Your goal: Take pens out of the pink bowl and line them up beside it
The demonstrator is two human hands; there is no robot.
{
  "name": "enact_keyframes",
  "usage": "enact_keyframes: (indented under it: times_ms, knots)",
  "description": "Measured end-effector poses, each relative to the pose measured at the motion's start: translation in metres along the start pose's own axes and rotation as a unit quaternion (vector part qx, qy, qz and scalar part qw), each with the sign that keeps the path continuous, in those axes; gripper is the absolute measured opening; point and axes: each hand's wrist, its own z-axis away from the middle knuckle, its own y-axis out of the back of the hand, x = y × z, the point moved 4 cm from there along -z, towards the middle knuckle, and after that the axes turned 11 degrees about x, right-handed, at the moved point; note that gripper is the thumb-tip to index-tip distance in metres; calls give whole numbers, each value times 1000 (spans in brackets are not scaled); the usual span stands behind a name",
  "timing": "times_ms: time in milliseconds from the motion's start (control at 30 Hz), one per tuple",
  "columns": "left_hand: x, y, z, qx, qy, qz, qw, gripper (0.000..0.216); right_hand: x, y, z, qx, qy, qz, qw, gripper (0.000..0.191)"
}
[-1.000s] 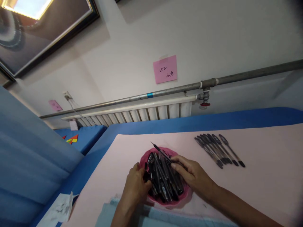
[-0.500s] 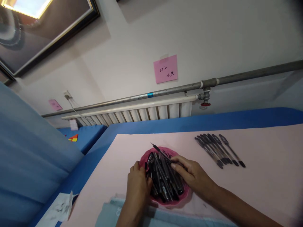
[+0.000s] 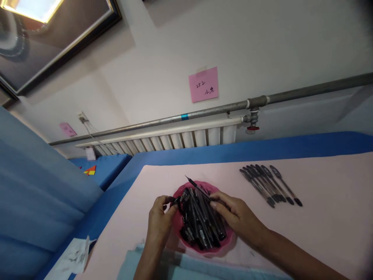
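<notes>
Slim black pens (image 3: 201,221), round pink bowl (image 3: 224,243)

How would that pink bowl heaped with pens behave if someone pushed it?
The pink bowl looks shallow and light, so it would probably slide easily on the smooth pink table cover. The pens are heaped loosely above its rim, one poking out, so some might roll or spill.

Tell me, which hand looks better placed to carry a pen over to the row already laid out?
Probably the right hand: it pinches an uncapped pen above the pink bowl and is nearer the row of pens. The left hand is at the bowl's far rim.
</notes>
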Motion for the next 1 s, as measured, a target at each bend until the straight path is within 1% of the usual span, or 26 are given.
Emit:
enact_keyframes:
  times_ms: [133,233,433,600,800,1000]
  knots:
    - [4,2,0,0,-2,43,999,21,0,1,0,-3,0,3,1000,24]
    - [4,4,-2,4,-4,41,999,24,0,1,1,-4,-3,4,1000,24]
    - [4,5,-3,-6,-2,9,1000,29,-3,2,1,5,7,22,1000,25]
    - [6,4,-2,-12,-7,-20,1000,28,-3,2,0,-3,-4,16,1000,26]
    - [6,2,-1,-34,-47,-59,997,19,-5,3,0,6,-3,20,1000,25]
    - [9,0,1,-36,-65,-131,989,14,-5,2,1,7,3,27,1000,25]
